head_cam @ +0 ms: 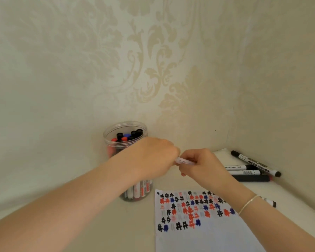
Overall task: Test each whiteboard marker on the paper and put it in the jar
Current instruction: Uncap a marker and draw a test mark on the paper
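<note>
Both hands meet mid-frame on one marker point(185, 161) lying left to right: left hand point(153, 157) grips one end, right hand point(202, 165) the barrel. Jar point(115, 130) just behind the left hand; paper point(198, 233) below.

- Both forearms reach forward, bare, converging at the middle.
- Left hand point(153, 157), knuckles up, fingers curled, pinches one end of a marker point(185, 161).
- Right hand point(202, 166) grips its other end.
</note>
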`<state>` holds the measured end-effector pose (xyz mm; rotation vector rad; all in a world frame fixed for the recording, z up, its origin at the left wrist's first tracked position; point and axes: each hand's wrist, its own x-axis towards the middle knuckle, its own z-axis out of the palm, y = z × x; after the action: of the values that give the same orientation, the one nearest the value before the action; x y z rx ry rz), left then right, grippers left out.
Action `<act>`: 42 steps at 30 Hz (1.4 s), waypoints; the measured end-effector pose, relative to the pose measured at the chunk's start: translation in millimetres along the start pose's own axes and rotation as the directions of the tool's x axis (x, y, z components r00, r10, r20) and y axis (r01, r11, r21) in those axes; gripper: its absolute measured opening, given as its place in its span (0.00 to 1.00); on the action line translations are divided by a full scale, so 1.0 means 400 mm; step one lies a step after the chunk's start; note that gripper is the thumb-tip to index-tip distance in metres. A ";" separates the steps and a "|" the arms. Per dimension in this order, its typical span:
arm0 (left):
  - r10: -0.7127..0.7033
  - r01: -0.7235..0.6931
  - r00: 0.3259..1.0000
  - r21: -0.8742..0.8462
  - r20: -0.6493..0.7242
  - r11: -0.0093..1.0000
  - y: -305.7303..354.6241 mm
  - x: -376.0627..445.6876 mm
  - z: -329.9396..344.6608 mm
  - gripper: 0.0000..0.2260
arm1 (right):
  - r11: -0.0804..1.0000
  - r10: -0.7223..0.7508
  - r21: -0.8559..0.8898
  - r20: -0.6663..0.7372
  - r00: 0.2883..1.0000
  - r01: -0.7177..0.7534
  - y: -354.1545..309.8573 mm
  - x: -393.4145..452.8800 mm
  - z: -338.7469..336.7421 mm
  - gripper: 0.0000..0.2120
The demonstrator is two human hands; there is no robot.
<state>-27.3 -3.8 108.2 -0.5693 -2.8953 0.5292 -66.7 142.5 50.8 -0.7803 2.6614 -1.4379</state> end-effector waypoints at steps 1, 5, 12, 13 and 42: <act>-0.040 0.040 0.999 -0.028 0.004 0.999 0.004 -0.003 0.008 0.06 | 0.994 -0.007 -0.108 -0.092 0.996 -0.003 0.014 0.001 -0.005 0.05; -0.166 0.142 0.986 -0.387 -0.029 0.911 0.024 -0.026 0.035 0.05 | 0.912 0.313 0.330 -0.181 0.932 -0.242 0.040 -0.003 -0.042 0.26; -0.038 0.097 0.995 -0.827 0.091 0.553 0.072 -0.041 0.070 0.11 | 0.600 0.022 0.761 0.294 0.955 -0.248 0.025 -0.033 -0.031 0.14; -0.029 0.098 0.995 -0.887 0.096 0.452 0.076 -0.042 0.081 0.11 | 0.634 0.036 0.737 0.275 0.961 -0.234 0.025 -0.033 -0.028 0.15; -0.332 0.123 0.941 -0.979 0.063 0.161 0.081 -0.039 0.185 0.23 | 0.677 0.253 0.708 0.032 0.967 -0.201 0.100 -0.089 -0.095 0.12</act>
<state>-17.0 -4.8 26.5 -0.1801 -2.6417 -1.5312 -61.7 205.5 33.3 -0.3012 1.8438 -2.1892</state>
